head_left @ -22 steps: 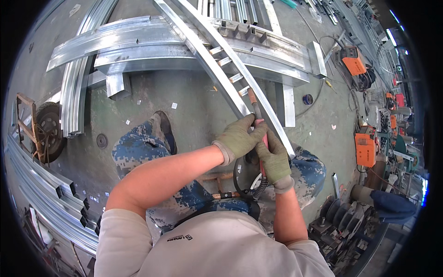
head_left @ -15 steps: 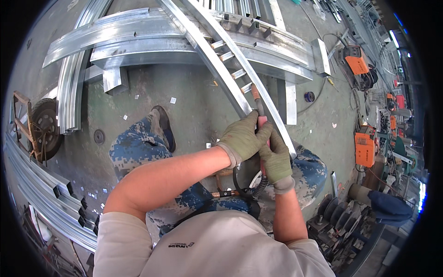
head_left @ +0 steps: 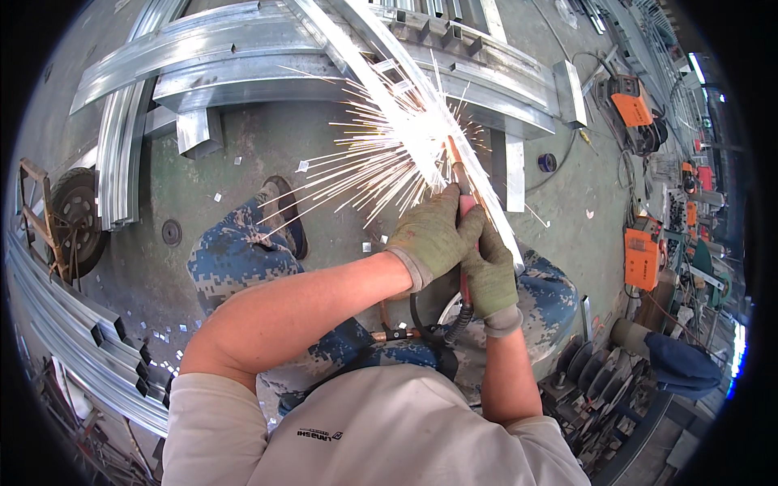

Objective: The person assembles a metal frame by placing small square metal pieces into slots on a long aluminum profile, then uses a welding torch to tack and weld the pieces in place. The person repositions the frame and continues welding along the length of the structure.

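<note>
Both gloved hands are closed around a welding torch point(head_left: 459, 172) with a reddish handle and a copper-coloured nozzle. My left hand point(head_left: 436, 235) grips its front part, and my right hand point(head_left: 493, 275) holds the handle just behind and to the right. The nozzle points up between two silvery metal rails point(head_left: 485, 201) joined by short crosspieces. At its tip a white glare and a fan of sparks point(head_left: 405, 138) spread mostly left, hiding the joint. The torch cable point(head_left: 460, 326) curls down below my right hand toward my lap.
Large metal channels point(head_left: 267, 77) lie across the far side under the rails. Orange machines point(head_left: 642, 257) stand at right, near a rack of dark discs point(head_left: 579, 368). A wheel point(head_left: 77, 212) and stacked square tubes point(head_left: 97, 340) are at left. Small scraps dot the floor.
Bright sparks and a glare have appeared at the torch tip, where the crosspieces were plainly visible before. Both hands keep their grip on the torch, nearly in the same place.
</note>
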The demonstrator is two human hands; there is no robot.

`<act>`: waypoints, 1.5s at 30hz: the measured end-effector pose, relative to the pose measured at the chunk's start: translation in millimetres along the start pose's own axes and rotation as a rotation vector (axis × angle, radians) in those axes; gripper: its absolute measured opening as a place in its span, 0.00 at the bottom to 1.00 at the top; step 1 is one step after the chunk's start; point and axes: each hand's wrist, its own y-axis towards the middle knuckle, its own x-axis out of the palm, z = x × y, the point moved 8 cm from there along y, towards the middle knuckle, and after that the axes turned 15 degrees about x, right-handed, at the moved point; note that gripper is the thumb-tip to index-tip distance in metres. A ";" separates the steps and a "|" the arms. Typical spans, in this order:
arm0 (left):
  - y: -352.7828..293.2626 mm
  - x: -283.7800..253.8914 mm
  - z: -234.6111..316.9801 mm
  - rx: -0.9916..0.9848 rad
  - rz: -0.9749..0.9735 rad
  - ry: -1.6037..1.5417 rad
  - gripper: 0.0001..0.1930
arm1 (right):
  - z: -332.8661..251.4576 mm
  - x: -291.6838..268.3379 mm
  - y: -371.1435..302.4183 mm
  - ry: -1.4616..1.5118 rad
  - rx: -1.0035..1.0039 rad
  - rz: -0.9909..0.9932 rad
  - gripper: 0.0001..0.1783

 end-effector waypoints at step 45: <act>3.0 -0.7 4.2 0.028 -0.043 -0.073 0.24 | 3.3 -8.4 -2.6 -0.040 0.109 -0.011 0.39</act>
